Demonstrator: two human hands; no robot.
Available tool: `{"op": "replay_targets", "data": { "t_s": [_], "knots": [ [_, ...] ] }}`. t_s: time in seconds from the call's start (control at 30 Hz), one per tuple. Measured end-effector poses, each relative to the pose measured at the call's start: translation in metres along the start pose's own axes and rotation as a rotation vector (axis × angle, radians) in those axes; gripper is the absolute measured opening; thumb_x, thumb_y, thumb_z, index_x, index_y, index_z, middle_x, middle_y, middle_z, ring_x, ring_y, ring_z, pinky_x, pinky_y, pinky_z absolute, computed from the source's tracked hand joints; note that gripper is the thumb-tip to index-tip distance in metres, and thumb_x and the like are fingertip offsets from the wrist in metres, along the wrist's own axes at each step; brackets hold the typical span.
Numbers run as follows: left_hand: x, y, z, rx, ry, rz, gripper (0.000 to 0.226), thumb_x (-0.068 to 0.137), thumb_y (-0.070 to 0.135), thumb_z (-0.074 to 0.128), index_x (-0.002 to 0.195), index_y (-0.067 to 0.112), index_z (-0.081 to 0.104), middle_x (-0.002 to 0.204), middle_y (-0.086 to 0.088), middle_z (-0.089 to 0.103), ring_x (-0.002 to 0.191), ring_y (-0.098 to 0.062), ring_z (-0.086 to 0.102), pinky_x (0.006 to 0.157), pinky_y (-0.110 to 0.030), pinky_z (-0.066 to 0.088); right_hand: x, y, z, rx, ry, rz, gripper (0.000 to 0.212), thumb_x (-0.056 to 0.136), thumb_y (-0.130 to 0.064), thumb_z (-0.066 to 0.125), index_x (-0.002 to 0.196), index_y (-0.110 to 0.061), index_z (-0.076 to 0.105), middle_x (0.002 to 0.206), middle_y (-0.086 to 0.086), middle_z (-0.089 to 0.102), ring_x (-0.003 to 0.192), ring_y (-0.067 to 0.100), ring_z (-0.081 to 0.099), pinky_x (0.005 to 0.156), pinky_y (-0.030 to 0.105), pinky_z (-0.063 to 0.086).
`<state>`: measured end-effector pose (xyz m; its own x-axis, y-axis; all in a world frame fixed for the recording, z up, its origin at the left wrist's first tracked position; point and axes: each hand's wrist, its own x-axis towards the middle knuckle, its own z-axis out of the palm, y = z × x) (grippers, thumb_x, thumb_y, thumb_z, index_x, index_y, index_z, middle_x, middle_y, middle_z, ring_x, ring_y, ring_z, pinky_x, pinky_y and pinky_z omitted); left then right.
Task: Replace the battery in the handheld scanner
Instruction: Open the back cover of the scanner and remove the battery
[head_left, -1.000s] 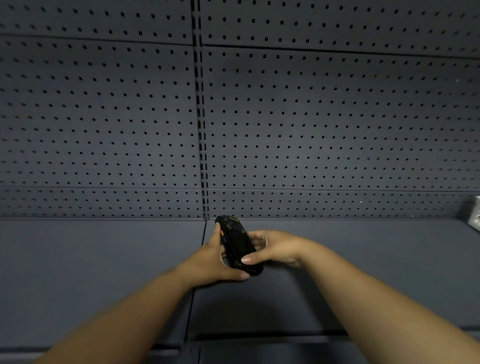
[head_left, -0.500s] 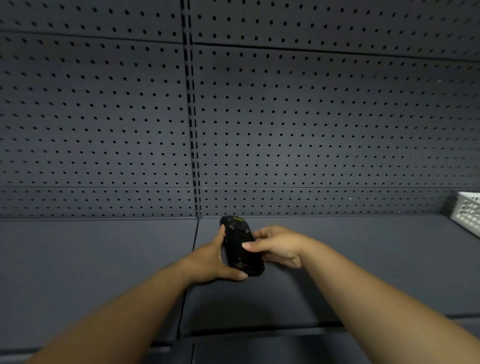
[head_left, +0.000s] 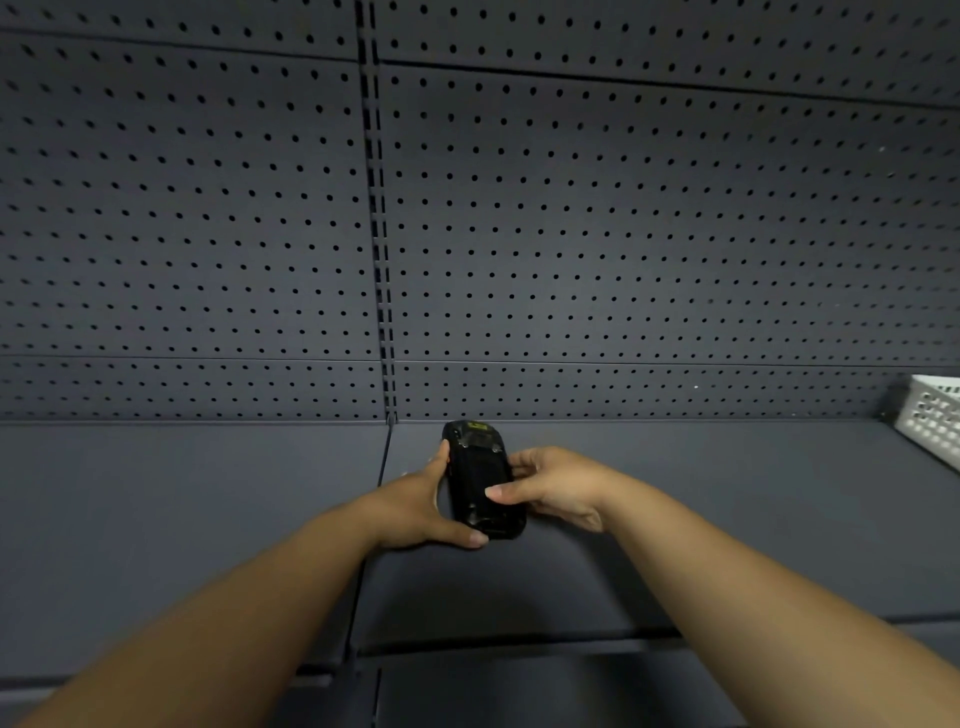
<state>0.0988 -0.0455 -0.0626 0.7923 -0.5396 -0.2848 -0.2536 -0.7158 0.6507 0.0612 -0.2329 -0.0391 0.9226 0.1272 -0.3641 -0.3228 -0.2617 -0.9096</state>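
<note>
scanner (head_left: 483, 480) held above the shelf (head_left: 727, 519), long axis running away from the body. left hand (head_left: 415, 506) cupped round its left edge, right hand (head_left: 558, 488) clamped opposite, thumb pressing the back face, probably nearer the battery cover.

One head-worn, wide-angle view is all there is, so nothing is shared with a second camera. It looks forward and slightly down along both bare forearms, which enter from the bottom corners and meet near the centre. The left hand (head_left: 415, 506) and right hand (head_left: 556, 491) sit at arm's reach, low in the frame. Beyond the hands a pegboard wall (head_left: 623, 234) fills the upper two thirds, bowed by the lens. Far right of the right hand, a white basket (head_left: 932, 421) is cut by the edge.
</note>
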Motion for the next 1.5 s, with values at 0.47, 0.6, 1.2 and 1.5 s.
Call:
{"op": "replay_targets", "data": {
  "t_s": [0.47, 0.6, 1.2, 1.5],
  "knots": [
    [0.001, 0.002, -0.005, 0.048, 0.019, 0.03, 0.111, 0.064, 0.043, 0.08, 0.147, 0.032, 0.005, 0.15, 0.001, 0.036, 0.134, -0.017, 0.037, 0.111, -0.029, 0.031, 0.011, -0.004, -0.018, -0.427, 0.066, -0.034, 0.044, 0.087, -0.022, 0.064, 0.127, -0.005, 0.058, 0.114, 0.007, 0.066, 0.101, 0.016, 0.06, 0.099, 0.029, 0.043],
    [0.002, 0.003, -0.007, 0.085, 0.036, 0.033, 0.108, 0.057, 0.05, 0.081, 0.143, 0.03, 0.019, 0.145, 0.002, 0.043, 0.129, -0.015, 0.042, 0.11, -0.03, 0.034, 0.022, -0.016, -0.018, -0.759, 0.211, -0.116, 0.035, 0.09, -0.029, 0.058, 0.121, -0.014, 0.063, 0.121, 0.007, 0.067, 0.112, 0.021, 0.061, 0.1, 0.031, 0.043],
    [0.001, 0.013, -0.011, 0.232, 0.082, 0.013, 0.106, 0.056, 0.049, 0.083, 0.142, 0.02, 0.027, 0.144, -0.001, 0.045, 0.129, -0.018, 0.045, 0.108, -0.029, 0.037, 0.049, -0.034, -0.016, -1.343, 0.186, -0.171, 0.026, 0.095, -0.022, 0.049, 0.108, -0.01, 0.069, 0.108, 0.013, 0.07, 0.101, 0.029, 0.064, 0.081, 0.031, 0.047],
    [0.002, 0.01, -0.01, 0.22, 0.085, 0.023, 0.101, 0.054, 0.048, 0.083, 0.137, 0.026, 0.032, 0.139, 0.002, 0.049, 0.124, -0.017, 0.048, 0.106, -0.031, 0.04, 0.044, -0.034, -0.013, -1.621, 0.2, -0.279, 0.028, 0.091, -0.004, 0.046, 0.112, -0.008, 0.064, 0.106, 0.015, 0.067, 0.094, 0.03, 0.065, 0.077, 0.034, 0.051]
  ]
}}
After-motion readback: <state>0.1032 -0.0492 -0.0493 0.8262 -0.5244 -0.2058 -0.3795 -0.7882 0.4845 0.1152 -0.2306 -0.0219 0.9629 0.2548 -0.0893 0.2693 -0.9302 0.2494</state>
